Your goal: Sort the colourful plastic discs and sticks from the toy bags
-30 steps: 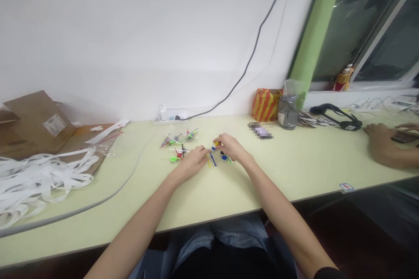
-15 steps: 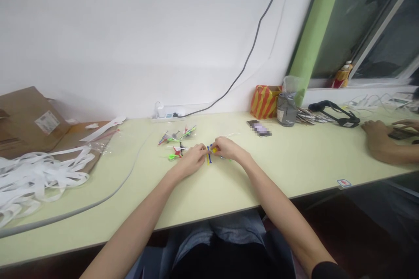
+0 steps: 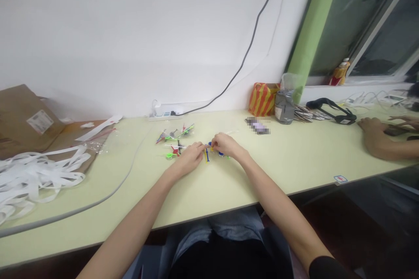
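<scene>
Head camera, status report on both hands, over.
Left hand at blue plastic stick, contact unclear. Right hand curled close by, grip hidden. Red plastic piece beside left hand.

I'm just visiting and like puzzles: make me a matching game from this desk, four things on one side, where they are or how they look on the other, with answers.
Things:
1. blue stick
2. drink bottles
3. loose strips
4. bag

Descriptions:
A. striped red and yellow
B. heaped at the left end of the table
C. between the left hand and right hand
D. by the window

Pairs: 1-C, 2-D, 3-B, 4-A
</scene>
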{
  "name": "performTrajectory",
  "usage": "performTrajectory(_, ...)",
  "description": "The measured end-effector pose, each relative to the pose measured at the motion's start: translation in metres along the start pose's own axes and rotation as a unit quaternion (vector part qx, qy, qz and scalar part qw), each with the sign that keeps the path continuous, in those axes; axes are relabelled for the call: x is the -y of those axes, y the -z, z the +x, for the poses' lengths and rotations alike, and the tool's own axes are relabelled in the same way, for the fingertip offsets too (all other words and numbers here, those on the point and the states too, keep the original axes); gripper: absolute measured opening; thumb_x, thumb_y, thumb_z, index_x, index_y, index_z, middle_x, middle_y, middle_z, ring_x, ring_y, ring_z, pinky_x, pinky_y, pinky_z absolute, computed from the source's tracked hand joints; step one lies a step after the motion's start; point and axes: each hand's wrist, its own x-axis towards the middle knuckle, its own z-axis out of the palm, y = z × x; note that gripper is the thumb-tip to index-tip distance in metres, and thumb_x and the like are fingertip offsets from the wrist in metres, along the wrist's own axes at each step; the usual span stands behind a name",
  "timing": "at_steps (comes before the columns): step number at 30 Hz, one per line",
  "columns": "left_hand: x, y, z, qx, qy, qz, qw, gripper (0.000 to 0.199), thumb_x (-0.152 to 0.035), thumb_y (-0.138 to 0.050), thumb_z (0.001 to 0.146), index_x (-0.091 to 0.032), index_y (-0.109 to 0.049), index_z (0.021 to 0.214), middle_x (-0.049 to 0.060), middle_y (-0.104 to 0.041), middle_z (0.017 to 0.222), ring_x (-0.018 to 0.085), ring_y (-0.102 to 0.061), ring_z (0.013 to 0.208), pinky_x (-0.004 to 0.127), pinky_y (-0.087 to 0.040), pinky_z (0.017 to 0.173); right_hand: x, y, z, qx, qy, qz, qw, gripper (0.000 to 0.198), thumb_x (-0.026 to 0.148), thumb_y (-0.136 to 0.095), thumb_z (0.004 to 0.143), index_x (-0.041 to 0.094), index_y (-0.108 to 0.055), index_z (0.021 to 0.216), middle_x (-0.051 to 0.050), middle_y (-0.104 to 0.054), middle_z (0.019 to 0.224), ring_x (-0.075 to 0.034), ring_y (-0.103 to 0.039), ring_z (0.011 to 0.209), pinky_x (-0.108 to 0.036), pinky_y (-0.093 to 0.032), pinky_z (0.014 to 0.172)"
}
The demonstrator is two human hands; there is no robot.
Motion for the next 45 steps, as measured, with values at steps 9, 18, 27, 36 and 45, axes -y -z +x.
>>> performTrajectory(9,-0.003,0.0,-0.001,-0.013,0.015,-0.04,0.999,0.056,-0.002,-0.032,0.087,-0.02,-0.051,0.136,0.009,-0.063,0.11,0.022,-0.058,0.104,0.039,-0.046,0.096,-0.001,-0.004,0.002,-0.018,0.008,-0.014,1.0,0.029,0.007,-0.063,0.081,0.018,-0.072,0.105,-0.005,-0.07,0.09,-0.018,-0.058,0.094,-0.024,-0.037,0.074)
performTrajectory(18,-0.003,0.004,-0.003,-0.012,0.057,-0.047,0.997,0.07,0.002,-0.034,0.076,-0.025,-0.052,0.138,0.004,-0.07,0.104,0.02,-0.063,0.097,0.035,-0.048,0.092,0.0,-0.002,0.003,-0.022,0.014,-0.016,1.0,0.02,0.018,-0.071,0.084,0.019,-0.07,0.104,-0.006,-0.069,0.09,-0.02,-0.055,0.095,-0.028,-0.036,0.079)
performTrajectory(27,-0.009,0.008,-0.004,-0.012,0.056,-0.097,0.994,0.07,0.001,-0.034,0.075,-0.025,-0.053,0.137,0.004,-0.071,0.098,0.019,-0.066,0.092,0.035,-0.051,0.088,0.003,0.003,-0.001,-0.111,-0.047,-0.021,0.992,0.018,0.016,-0.054,0.094,0.018,-0.069,0.104,-0.008,-0.069,0.097,-0.021,-0.055,0.099,-0.03,-0.036,0.085)
performTrajectory(36,-0.007,0.005,-0.005,-0.012,0.055,-0.084,0.995,0.068,0.002,-0.032,0.077,-0.025,-0.052,0.137,0.003,-0.072,0.099,0.018,-0.067,0.094,0.032,-0.05,0.088,0.002,0.003,-0.001,-0.117,-0.052,0.001,0.992,0.022,0.015,-0.049,0.094,0.018,-0.069,0.103,-0.007,-0.07,0.094,-0.02,-0.055,0.097,-0.028,-0.037,0.085)
performTrajectory(45,0.031,0.04,-0.008,-0.16,0.173,0.023,0.972,0.045,-0.007,-0.037,0.084,-0.019,-0.061,0.119,0.008,-0.069,0.1,0.024,-0.063,0.096,0.039,-0.049,0.089,0.006,0.003,-0.003,-0.114,-0.062,0.014,0.991,0.023,0.015,-0.048,0.095,0.018,-0.07,0.101,-0.007,-0.071,0.093,-0.021,-0.056,0.098,-0.028,-0.037,0.081)
